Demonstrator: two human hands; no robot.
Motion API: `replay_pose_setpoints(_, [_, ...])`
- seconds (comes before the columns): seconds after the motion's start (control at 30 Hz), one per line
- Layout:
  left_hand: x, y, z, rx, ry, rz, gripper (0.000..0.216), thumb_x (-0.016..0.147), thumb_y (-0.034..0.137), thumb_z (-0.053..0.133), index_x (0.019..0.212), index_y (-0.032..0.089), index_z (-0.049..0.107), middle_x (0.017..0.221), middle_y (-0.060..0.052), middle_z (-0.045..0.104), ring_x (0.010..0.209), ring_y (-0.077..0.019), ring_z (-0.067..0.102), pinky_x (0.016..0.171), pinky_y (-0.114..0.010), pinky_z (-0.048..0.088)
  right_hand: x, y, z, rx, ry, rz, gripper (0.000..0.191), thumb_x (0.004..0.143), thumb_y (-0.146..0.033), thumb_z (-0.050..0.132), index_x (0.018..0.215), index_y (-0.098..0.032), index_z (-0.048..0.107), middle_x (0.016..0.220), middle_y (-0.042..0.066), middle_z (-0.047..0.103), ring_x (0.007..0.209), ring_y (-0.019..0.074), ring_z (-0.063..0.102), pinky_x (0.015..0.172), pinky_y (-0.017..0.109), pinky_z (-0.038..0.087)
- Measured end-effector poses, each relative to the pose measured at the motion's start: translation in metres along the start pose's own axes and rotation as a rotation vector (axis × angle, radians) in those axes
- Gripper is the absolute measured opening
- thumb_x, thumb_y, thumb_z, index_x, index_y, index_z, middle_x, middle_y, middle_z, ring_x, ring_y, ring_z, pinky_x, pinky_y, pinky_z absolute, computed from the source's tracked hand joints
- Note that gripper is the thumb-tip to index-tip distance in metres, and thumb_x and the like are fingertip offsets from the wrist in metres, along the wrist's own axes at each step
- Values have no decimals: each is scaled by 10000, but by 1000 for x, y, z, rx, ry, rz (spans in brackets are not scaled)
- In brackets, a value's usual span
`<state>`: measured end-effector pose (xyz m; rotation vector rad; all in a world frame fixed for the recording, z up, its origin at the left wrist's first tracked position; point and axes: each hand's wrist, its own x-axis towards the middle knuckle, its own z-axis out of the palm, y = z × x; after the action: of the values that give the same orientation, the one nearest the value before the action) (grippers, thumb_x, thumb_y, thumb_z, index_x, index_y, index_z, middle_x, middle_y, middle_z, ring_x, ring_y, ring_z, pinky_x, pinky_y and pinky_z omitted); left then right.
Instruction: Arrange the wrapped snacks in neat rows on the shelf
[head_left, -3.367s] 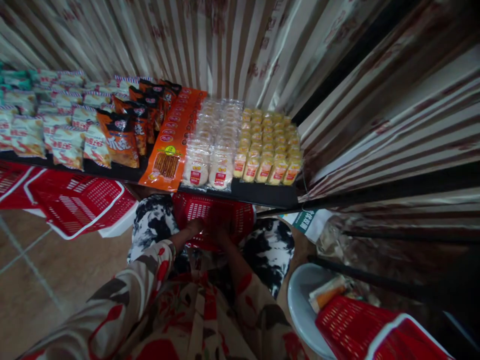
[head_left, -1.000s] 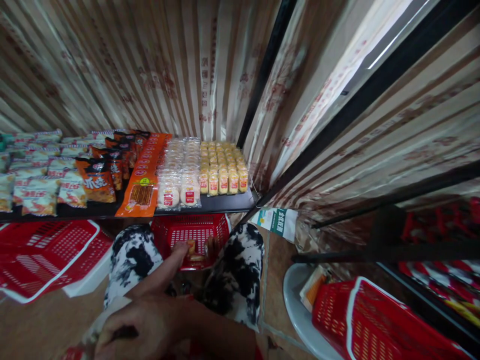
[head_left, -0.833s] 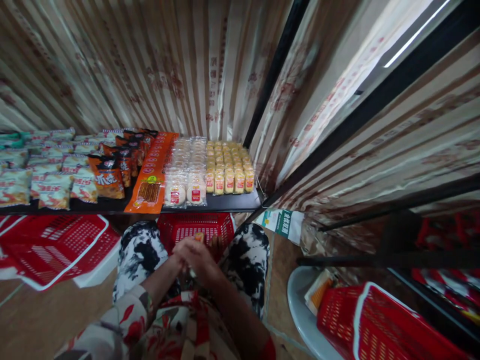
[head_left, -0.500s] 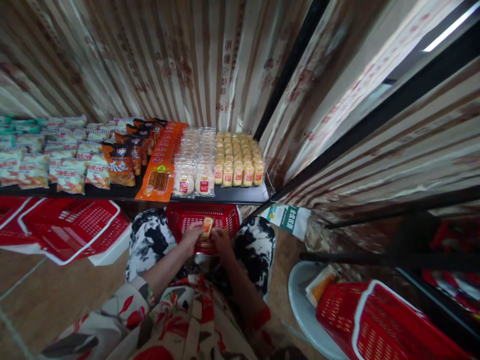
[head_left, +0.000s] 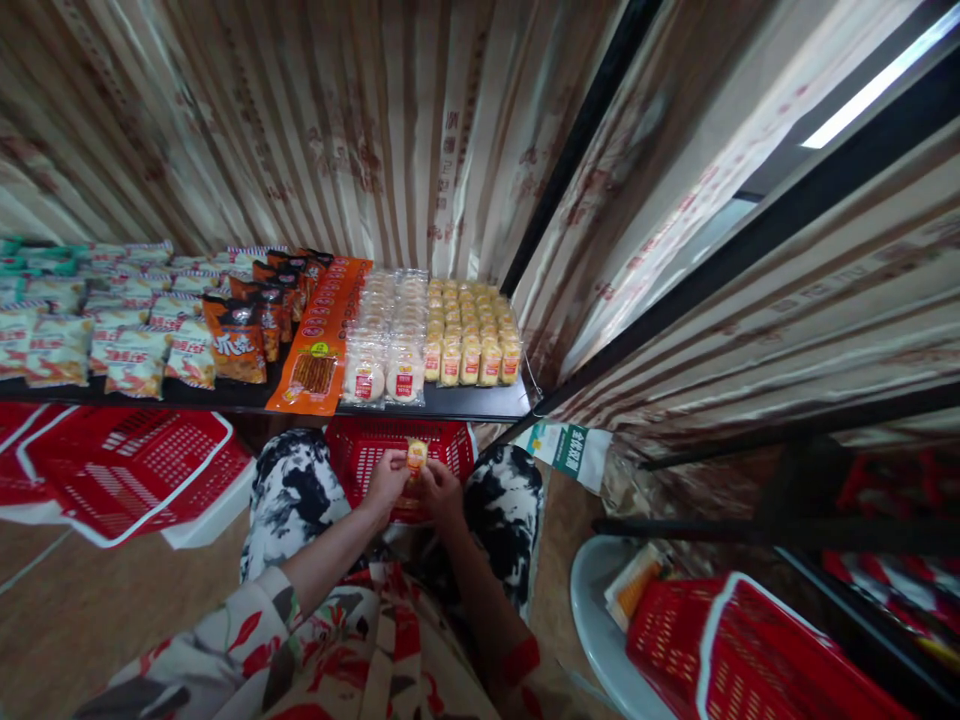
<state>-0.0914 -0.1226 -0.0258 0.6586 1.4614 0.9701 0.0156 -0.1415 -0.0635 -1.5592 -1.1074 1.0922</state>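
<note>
My left hand [head_left: 385, 481] and my right hand [head_left: 442, 491] meet over a red basket [head_left: 375, 448] between my knees. Together they pinch a small yellow snack packet [head_left: 415, 455], held upright above the basket. Just beyond, a black shelf [head_left: 480, 402] carries rows of the same yellow packets [head_left: 471, 330], clear-wrapped round cakes [head_left: 385, 340], an orange pack of sticks [head_left: 324, 340] and dark orange bags [head_left: 236, 335].
Pale snack bags [head_left: 67, 330] fill the shelf's left part. Red baskets [head_left: 127, 470] lie on the floor at left. At lower right a grey stool [head_left: 596, 610] holds a red basket [head_left: 720, 650]. Striped curtains hang behind and to the right.
Both hands came up out of the basket. They now hold one yellow packet between them, a little higher than half a second ago.
</note>
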Motion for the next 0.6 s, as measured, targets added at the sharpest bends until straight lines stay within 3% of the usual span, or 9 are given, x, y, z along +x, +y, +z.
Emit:
replay_pose_setpoints(0.3, [-3,19,8,40,-53,94,296,629,-32,497,831,164,589,865,-40,687,795,-139,640,745,-244,496,4,-24,-7,-70,40,-87,320,815,-374,452,978,-204,668,925,51,699,853,189,636,788,312,493])
replay_pose_setpoints(0.6, [2,38,20,188,-39,314,258,728,13,495,901,167,607,924,-58,675,862,-156,631,838,-292,486,16,-55,-17,-223,194,-241,380,818,-370,476,1080,-154,646,988,108,632,898,197,582,840,332,469])
